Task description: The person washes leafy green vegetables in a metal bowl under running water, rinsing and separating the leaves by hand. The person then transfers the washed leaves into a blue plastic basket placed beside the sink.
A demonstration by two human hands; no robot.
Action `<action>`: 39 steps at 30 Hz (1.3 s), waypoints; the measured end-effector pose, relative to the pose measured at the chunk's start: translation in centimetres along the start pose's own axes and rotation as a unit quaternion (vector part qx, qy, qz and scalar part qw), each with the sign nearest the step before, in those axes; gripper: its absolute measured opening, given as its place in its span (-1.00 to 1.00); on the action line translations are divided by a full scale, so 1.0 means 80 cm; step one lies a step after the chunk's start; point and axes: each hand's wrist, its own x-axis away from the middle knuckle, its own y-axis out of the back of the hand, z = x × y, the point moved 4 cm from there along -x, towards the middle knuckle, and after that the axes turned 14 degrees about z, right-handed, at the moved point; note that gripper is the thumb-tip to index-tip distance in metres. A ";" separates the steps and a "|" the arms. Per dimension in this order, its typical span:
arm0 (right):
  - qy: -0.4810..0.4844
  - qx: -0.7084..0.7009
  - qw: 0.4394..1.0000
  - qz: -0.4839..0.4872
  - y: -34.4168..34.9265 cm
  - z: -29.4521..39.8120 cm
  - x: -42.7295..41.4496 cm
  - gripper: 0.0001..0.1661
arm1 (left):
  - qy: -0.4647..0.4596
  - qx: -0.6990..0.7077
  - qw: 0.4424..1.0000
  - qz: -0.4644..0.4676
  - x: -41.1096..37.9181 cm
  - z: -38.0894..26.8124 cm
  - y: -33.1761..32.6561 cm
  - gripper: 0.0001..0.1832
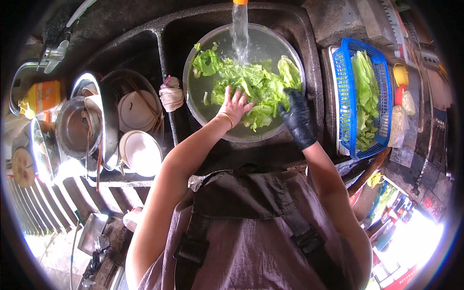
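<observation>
A round metal basin [299, 58] full of water stands in the dark sink, with green lettuce leaves [250, 78] floating in it. Water [240, 36] runs into it from an orange-tipped tap [240, 1] at the top. My bare left hand [235, 107], a yellow band at its wrist, rests with fingers spread on the leaves near the basin's lower middle. My right hand [297, 114], in a black glove, is at the basin's right rim, its fingers apart and touching the leaves' edge. Neither hand is closed round a leaf.
Right of the sink, a blue plastic basket [385, 108] holds more lettuce [364, 90]. A folded cloth [171, 94] lies on the sink divider [163, 61]. Left of it are stacked white bowls [140, 152], metal pots [78, 127] and chopsticks. An orange bottle [47, 96] stands at the far left.
</observation>
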 end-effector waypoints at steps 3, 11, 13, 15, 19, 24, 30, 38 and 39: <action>0.129 0.077 0.984 0.096 -0.040 0.031 0.020 -0.34 | -0.038 -0.049 0.970 -0.237 -0.004 0.008 0.008 -0.74; -0.029 0.147 0.989 -0.015 -0.049 -0.038 -0.031 -0.53 | -0.112 0.268 0.944 -0.158 -0.068 0.068 -0.072 -0.57; -0.008 0.094 0.994 -0.060 -0.021 -0.013 -0.027 -0.53 | -0.091 0.264 0.946 -0.165 -0.055 0.074 -0.057 -0.57; -0.026 -0.020 0.999 -0.010 -0.022 0.001 -0.016 -0.48 | -0.130 0.351 0.904 -0.207 -0.040 0.086 -0.043 -0.59; -0.150 -0.381 0.904 0.126 -0.100 -0.008 -0.006 -0.29 | -0.140 0.383 0.875 -0.261 -0.018 0.091 -0.006 -0.58; -0.071 -0.601 0.786 0.129 -0.102 0.010 -0.059 -0.22 | -0.217 0.707 0.646 -0.188 0.000 0.086 -0.004 -0.62; 0.004 -0.547 0.812 0.204 -0.104 0.032 -0.109 -0.47 | -0.146 0.604 0.720 -0.309 -0.024 0.112 -0.041 -0.59; -0.145 -0.490 0.837 0.195 -0.075 0.056 -0.099 -0.59 | 0.037 0.364 0.906 -0.211 -0.081 0.085 -0.086 -0.23; -0.119 -0.524 0.819 0.202 -0.084 0.050 -0.097 -0.58 | 0.052 0.371 0.910 -0.180 -0.090 0.080 -0.091 -0.20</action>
